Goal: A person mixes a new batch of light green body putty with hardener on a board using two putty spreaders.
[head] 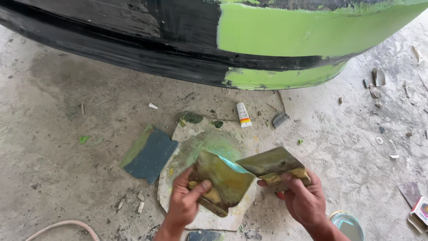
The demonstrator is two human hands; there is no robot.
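Left hand (185,201) grips bent spreader (223,180); right hand (303,198) grips second spreader (273,164), edges touching above mixing slab (209,138).

this looks like a car body repair workshop. a curved black body panel (111,40) smeared with green filler (285,33) fills the top of the view, just above a stained, dusty concrete floor (58,147). scattered there are a small tube (243,114), a paste-smeared mixing board (196,143), a dark flat sheet (149,154), a tin lid (347,224) and dried scraps (376,85).
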